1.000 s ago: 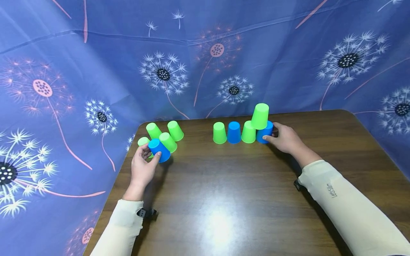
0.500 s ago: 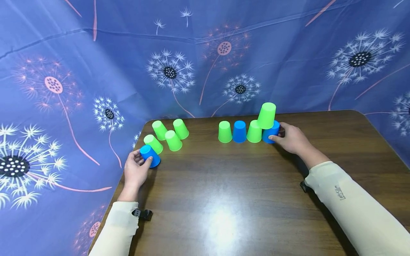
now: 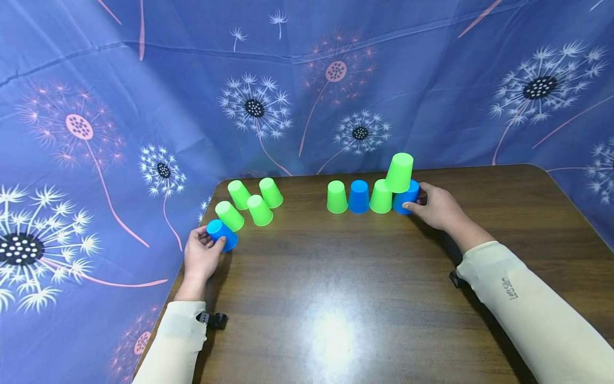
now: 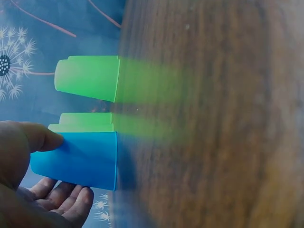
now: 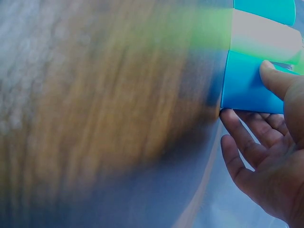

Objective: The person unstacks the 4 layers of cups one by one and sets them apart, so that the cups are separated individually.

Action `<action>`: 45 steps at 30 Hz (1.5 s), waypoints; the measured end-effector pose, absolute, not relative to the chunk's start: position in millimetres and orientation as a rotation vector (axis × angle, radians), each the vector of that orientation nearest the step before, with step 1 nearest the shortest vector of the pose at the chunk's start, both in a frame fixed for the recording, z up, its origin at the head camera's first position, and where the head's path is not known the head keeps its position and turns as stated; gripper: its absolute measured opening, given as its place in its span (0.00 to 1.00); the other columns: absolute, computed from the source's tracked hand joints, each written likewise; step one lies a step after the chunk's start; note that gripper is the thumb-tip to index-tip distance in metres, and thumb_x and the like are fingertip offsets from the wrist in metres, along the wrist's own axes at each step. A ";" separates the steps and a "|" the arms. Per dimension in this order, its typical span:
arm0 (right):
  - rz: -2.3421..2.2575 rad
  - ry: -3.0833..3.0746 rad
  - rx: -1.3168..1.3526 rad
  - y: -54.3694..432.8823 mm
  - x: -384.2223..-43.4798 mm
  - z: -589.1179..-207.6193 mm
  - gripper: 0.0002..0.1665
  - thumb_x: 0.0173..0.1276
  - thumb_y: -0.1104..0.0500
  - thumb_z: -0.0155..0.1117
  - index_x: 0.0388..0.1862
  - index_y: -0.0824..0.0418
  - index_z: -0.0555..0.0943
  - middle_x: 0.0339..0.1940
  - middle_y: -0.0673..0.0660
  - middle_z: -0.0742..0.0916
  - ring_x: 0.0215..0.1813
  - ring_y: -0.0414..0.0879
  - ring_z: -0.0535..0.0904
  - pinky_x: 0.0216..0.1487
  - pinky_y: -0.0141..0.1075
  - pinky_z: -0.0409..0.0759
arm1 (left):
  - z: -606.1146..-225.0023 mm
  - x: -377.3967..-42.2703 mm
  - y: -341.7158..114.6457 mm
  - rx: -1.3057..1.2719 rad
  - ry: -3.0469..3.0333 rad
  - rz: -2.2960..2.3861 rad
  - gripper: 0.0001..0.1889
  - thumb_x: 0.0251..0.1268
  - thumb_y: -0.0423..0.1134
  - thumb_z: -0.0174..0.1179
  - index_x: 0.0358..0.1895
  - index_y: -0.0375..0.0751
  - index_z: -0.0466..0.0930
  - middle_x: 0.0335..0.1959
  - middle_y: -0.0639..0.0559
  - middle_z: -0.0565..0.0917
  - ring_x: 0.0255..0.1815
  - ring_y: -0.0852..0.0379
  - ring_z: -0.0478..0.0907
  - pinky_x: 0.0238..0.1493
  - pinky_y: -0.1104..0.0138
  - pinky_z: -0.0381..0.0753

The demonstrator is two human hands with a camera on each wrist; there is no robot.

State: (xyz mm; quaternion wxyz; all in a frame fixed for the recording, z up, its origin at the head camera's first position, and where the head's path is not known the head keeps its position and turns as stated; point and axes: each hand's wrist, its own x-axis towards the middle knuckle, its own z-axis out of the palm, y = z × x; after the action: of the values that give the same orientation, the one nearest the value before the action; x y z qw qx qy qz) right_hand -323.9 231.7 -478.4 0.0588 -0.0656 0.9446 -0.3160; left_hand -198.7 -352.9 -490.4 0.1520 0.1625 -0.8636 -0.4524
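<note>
Left blue cup (image 4: 80, 159) stands mouth down near the left edge of the counter (image 3: 288, 288), closest to me. My left grip (image 3: 201, 256) pinches it between thumb and fingers. Risk: an outward drag could put its rim over that edge; a forward push could strike the nearest of the four green cups (image 3: 229, 215). Whether those two touch, I cannot tell.

Further off, right blue cup (image 5: 247, 85) ends the row, pinched likewise by my right grip (image 3: 438, 208). Finding: upper green cup (image 3: 400, 173) straddles it and lower green cup (image 3: 380, 198). A sideways pull would likely widen that support and topple the upper one; an inward shove could jostle middle blue cup (image 3: 358, 196).

The back edge lies close behind, before the patterned cloth (image 3: 297, 48); a backward knock could send cups over it.
</note>
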 end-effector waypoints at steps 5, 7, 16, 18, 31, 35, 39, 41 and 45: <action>-0.963 2.876 -0.209 232.6 -323.1 -478.8 0.51 0.75 0.38 0.67 0.78 0.74 0.62 0.59 0.74 0.82 0.61 0.70 0.78 0.59 0.66 0.78 | -483.8 -197.2 -350.0 0.444 -2.485 -1.272 0.37 0.69 0.38 0.70 0.73 0.26 0.62 0.67 0.28 0.73 0.70 0.35 0.73 0.73 0.50 0.74; -0.975 2.879 -0.215 232.5 -323.4 -479.5 0.49 0.75 0.40 0.68 0.77 0.73 0.63 0.59 0.74 0.82 0.60 0.69 0.79 0.58 0.65 0.79 | -477.3 -196.5 -349.0 0.412 -2.482 -1.235 0.37 0.69 0.39 0.70 0.74 0.27 0.62 0.69 0.30 0.71 0.72 0.35 0.71 0.74 0.50 0.71; -0.995 2.874 -0.209 232.0 -325.0 -482.4 0.48 0.75 0.41 0.68 0.77 0.72 0.64 0.59 0.72 0.82 0.60 0.68 0.79 0.59 0.64 0.80 | -436.2 -198.1 -322.2 0.163 -2.318 -1.160 0.33 0.67 0.31 0.70 0.72 0.29 0.67 0.69 0.36 0.72 0.74 0.40 0.70 0.77 0.58 0.68; -0.993 2.873 -0.208 231.9 -325.2 -482.3 0.48 0.75 0.42 0.68 0.78 0.72 0.63 0.59 0.72 0.82 0.60 0.67 0.79 0.58 0.63 0.80 | -428.4 -200.9 -310.0 0.091 -2.298 -1.197 0.32 0.66 0.29 0.70 0.71 0.28 0.67 0.69 0.37 0.73 0.74 0.41 0.70 0.77 0.59 0.69; -0.986 2.885 -0.211 233.1 -324.9 -484.3 0.48 0.75 0.42 0.68 0.79 0.71 0.63 0.59 0.72 0.82 0.60 0.66 0.80 0.59 0.62 0.80 | -400.3 -228.6 -216.4 -0.243 -2.363 -1.475 0.31 0.71 0.31 0.68 0.72 0.29 0.66 0.70 0.38 0.74 0.73 0.43 0.70 0.77 0.57 0.68; -0.986 2.881 -0.201 232.6 -322.6 -483.7 0.49 0.75 0.42 0.68 0.79 0.72 0.62 0.59 0.72 0.83 0.60 0.67 0.79 0.59 0.63 0.79 | -404.0 -247.1 -193.3 -0.310 -2.393 -1.465 0.30 0.71 0.34 0.69 0.72 0.33 0.68 0.69 0.42 0.76 0.72 0.46 0.72 0.75 0.59 0.69; -0.988 2.887 -0.194 232.9 -322.1 -483.2 0.48 0.75 0.42 0.68 0.79 0.71 0.63 0.58 0.71 0.83 0.59 0.66 0.80 0.58 0.62 0.80 | -402.8 -262.7 -168.9 -0.370 -2.403 -1.485 0.30 0.71 0.35 0.69 0.71 0.33 0.69 0.68 0.42 0.77 0.71 0.46 0.74 0.75 0.58 0.71; -0.985 2.890 -0.193 232.8 -322.5 -483.0 0.48 0.75 0.42 0.68 0.79 0.71 0.63 0.57 0.71 0.83 0.59 0.66 0.80 0.58 0.62 0.80 | -401.9 -269.6 -156.2 -0.396 -2.402 -1.506 0.30 0.71 0.35 0.69 0.71 0.33 0.69 0.68 0.42 0.78 0.71 0.47 0.74 0.75 0.58 0.71; -0.982 2.897 -0.199 232.6 -323.5 -482.6 0.49 0.75 0.42 0.68 0.79 0.72 0.63 0.58 0.71 0.83 0.59 0.66 0.80 0.58 0.62 0.80 | -400.0 -280.8 -132.3 -0.429 -2.401 -1.548 0.30 0.71 0.36 0.70 0.71 0.33 0.70 0.68 0.41 0.78 0.71 0.49 0.75 0.73 0.62 0.72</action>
State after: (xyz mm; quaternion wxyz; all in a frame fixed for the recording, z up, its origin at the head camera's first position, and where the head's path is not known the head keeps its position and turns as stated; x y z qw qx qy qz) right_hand -323.5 232.6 -482.6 0.0383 -0.0648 0.9444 -0.3201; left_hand -280.8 -132.3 -400.0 0.1259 -0.1473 -0.8246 -0.5315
